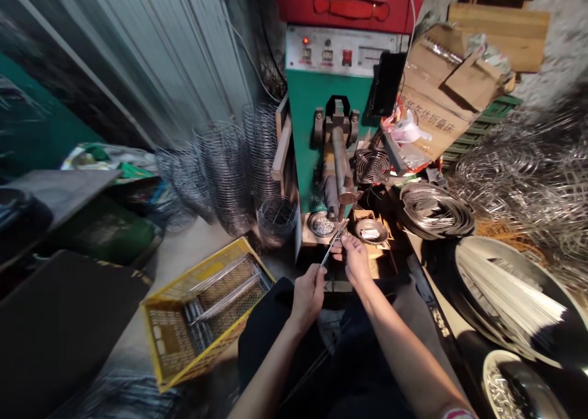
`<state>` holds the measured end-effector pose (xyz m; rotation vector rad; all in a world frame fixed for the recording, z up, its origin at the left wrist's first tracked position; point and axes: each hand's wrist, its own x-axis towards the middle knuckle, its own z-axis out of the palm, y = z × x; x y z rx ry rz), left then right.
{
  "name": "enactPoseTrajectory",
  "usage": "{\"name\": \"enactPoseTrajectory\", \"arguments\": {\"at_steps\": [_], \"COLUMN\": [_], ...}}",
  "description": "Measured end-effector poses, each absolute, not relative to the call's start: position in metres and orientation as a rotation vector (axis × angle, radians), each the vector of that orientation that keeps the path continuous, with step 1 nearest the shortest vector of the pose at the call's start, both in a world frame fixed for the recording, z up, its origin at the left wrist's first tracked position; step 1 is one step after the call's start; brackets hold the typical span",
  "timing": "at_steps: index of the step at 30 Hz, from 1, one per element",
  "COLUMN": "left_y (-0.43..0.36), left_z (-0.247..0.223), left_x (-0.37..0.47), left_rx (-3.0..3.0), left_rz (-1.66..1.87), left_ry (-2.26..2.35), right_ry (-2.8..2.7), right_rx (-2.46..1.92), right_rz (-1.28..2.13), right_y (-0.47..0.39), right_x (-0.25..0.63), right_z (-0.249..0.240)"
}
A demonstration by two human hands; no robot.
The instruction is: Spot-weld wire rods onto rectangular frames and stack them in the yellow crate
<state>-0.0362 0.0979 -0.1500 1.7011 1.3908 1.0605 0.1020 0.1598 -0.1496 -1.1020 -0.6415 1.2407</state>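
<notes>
My left hand (307,293) is closed on the near end of a thin metal rod (327,256), which slants up and to the right. Close by on the right, my right hand (354,256) pinches at the rod's upper part; any small piece between its fingers is too small to tell. The rod's far end lies just below the electrode arm (340,162) of a green machine (305,125). Beside that spot are a small dish of metal bits (321,225) on the left and a round dish (371,231) on the right.
A yellow crate (154,345) with metal rods stands at the left. Stacked wire baskets (223,174) rise behind it. To the right are a coil of flat strips (434,207), a large pan (468,302) of metal strips and a bowl of small parts (493,361).
</notes>
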Motion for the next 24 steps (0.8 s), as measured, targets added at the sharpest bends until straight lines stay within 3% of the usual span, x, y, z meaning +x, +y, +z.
{"name": "enactPoseTrajectory", "arguments": {"at_steps": [24], "left_y": [0.097], "left_z": [-0.136], "left_x": [-0.026], "left_rx": [1.700], "left_rz": [1.150], "left_ry": [1.440], "right_ry": [-0.686], "right_rx": [-1.061], "right_rz": [1.166], "right_y": [0.168], "right_x": [0.103], "right_z": [-0.138]}}
